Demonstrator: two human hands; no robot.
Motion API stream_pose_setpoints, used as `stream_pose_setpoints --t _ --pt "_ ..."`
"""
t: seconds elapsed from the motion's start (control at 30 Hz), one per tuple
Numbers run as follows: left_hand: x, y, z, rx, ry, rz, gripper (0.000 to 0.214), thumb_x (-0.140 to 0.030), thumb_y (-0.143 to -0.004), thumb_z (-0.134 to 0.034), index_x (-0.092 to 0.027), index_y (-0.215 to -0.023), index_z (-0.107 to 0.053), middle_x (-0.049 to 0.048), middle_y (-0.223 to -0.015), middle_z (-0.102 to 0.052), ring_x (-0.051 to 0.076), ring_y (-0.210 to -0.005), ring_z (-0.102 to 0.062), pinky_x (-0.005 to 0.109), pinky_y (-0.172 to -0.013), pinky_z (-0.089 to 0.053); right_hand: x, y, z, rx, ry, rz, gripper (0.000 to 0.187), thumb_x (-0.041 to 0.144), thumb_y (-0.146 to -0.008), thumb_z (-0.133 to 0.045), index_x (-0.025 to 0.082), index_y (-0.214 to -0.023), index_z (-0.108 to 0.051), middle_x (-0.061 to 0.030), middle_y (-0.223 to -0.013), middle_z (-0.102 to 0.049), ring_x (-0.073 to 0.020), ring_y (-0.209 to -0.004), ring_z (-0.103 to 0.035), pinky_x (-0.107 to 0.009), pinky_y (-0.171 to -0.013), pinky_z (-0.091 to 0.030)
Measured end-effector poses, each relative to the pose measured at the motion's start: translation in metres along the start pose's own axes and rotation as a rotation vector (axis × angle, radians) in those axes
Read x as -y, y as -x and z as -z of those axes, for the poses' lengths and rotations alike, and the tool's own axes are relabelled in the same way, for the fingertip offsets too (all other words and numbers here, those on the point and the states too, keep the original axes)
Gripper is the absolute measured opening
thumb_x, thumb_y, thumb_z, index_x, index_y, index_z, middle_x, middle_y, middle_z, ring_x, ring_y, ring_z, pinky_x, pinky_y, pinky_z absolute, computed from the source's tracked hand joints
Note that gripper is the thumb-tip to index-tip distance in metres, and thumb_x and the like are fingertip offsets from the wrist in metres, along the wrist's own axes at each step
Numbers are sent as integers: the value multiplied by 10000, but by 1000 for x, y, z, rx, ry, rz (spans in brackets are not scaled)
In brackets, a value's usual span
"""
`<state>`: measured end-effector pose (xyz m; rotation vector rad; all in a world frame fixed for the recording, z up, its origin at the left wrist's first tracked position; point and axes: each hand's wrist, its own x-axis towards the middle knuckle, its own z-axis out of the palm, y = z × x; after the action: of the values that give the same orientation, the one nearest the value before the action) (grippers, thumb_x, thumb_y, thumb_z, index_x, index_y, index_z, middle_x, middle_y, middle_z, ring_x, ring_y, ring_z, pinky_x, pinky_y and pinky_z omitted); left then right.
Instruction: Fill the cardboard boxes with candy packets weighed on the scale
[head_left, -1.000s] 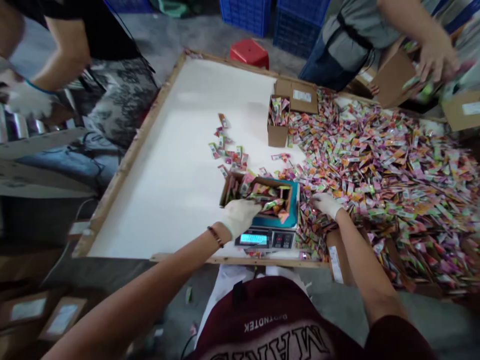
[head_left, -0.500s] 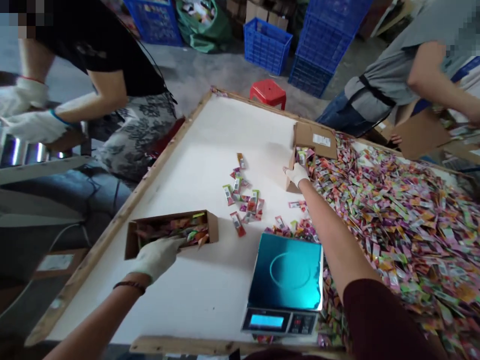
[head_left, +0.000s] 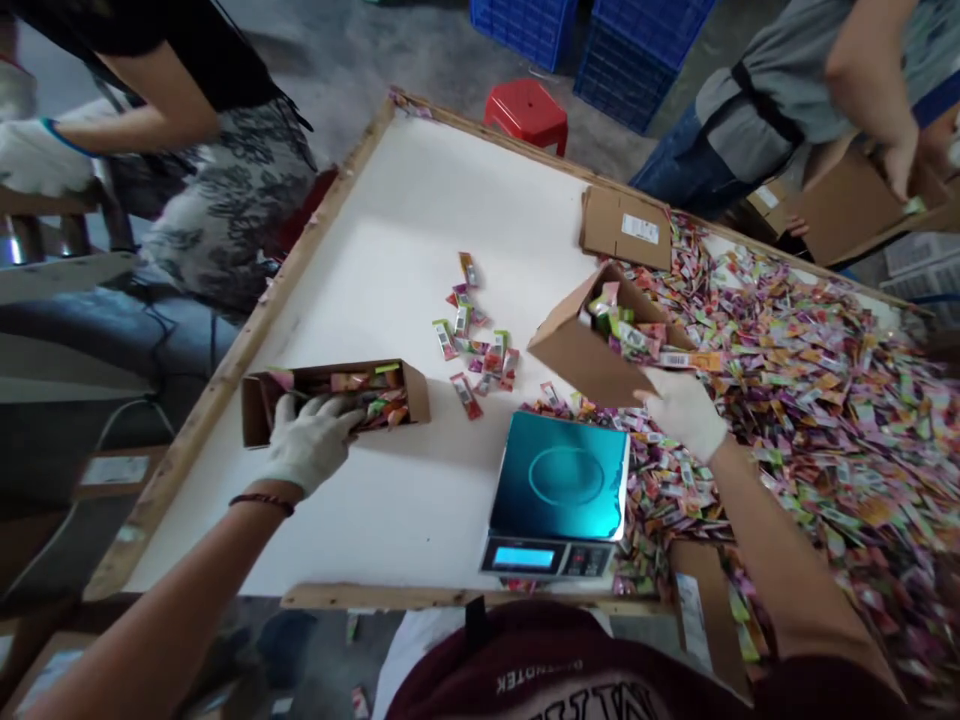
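Observation:
My left hand [head_left: 309,443], in a white glove, grips the near wall of a long cardboard box [head_left: 411,386] full of coloured sachets at the table's left. My gloved right hand [head_left: 684,408] holds a second, smaller cardboard box [head_left: 577,352] of sachets, lifted off the table and tilted, just beyond the scale. The teal-topped digital scale [head_left: 561,480] stands bare between my hands near the front edge. A small scatter of loose sachets [head_left: 474,340] lies behind it.
A huge heap of coloured sachets [head_left: 817,400] covers the white table's [head_left: 420,220] right half. A flat cardboard lid [head_left: 626,227] lies at the back. Other people work at the left [head_left: 45,155] and top right [head_left: 892,150]. A red stool [head_left: 527,108] and blue crates [head_left: 637,50] stand beyond.
My left hand slid the filled box off the scale to the left. My right hand reached to the smaller box at the back, took it and lifted it toward the scale.

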<state>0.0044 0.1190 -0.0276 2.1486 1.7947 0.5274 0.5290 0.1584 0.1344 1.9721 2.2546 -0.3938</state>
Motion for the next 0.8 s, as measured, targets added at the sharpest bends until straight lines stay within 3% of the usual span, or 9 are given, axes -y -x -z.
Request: stream_pose_setpoints --t 0.13,0.2,0.3,0.4,0.53,0.6,0.67,0.73,0.8 --pt "-42 15 24 -11 -210 -64 252 -348 -855 -530 -203 -995 -681 168 -1215 -718 399 -1197 -597 760 -1090 -334 15 111 -31 101 -16 250 389 179 -957 -502 219 -1233 -772 -105 -1177 -787 -245 -1022 -747 -329 -911 -553" --pt "-71 26 34 -34 -152 -50 280 -381 -873 -544 -194 -1035 -675 178 -1268 -690 402 -1202 -599 707 -1076 -404 31 138 -56 225 -7 298 429 94 -925 -500 231 -1231 -769 -88 -1199 -783 -222 -1043 -746 -311 -915 -547" --pt "-124 47 35 -21 132 -45 342 -441 -919 -529 -200 -1105 -686 143 -1223 -700 346 -1186 -636 554 -1079 -501 54 151 -85 330 37 360 455 35 -904 -501 213 -1245 -743 -98 -1182 -780 -228 -1050 -737 -327 -905 -539" --pt "-182 71 20 -28 425 43 481 -482 -962 -490 -188 -1309 -646 149 -1311 -686 319 -1285 -620 499 -1141 -488 63 158 -91 264 36 413 427 35 -924 -492 176 -1258 -718 -122 -1178 -768 -243 -1067 -723 -364 -939 -532" --pt "-241 94 -2 -30 671 163 650 -547 -989 -467 -118 -1473 -531 218 -1420 -627 304 -1260 -657 460 -1098 -531 33 187 -80 -53 -249 511 279 168 -983 -534 186 -1194 -715 -121 -1237 -741 -239 -1152 -683 -383 -1042 -507" --pt "-253 100 -7 -63 707 191 678 -557 -985 -486 -110 -1494 -509 218 -1415 -630 291 -1246 -665 436 -1086 -538 2 203 -82 -248 -426 364 229 283 -1013 -536 209 -1157 -697 -111 -1193 -738 -236 -1125 -679 -382 -1043 -509" --pt "-255 105 -7 -105 706 225 685 -555 -977 -505 -103 -1491 -512 196 -1308 -688 279 -1192 -683 431 -1069 -544 -33 213 -96 -343 -505 10 275 338 -1029 -502 194 -1209 -651 -124 -1173 -720 -235 -1082 -679 -379 -1013 -522" --pt "-251 112 -5 -130 702 260 671 -543 -974 -513 -103 -1480 -525 164 -1186 -726 265 -1122 -697 428 -1035 -557 -59 216 -122 -260 -469 -376 381 363 -1019 -526 151 -1330 -584 -165 -1239 -683 -239 -1107 -666 -368 -994 -529" --pt "-248 119 -2 -148 697 291 649 -528 -972 -524 -106 -1465 -543 150 -1138 -733 254 -1076 -700 419 -1002 -567 -71 216 -154 -99 -398 -605 501 392 -981 -631 123 -1397 -548 -198 -1305 -644 -251 -1154 -649 -369 -986 -536"
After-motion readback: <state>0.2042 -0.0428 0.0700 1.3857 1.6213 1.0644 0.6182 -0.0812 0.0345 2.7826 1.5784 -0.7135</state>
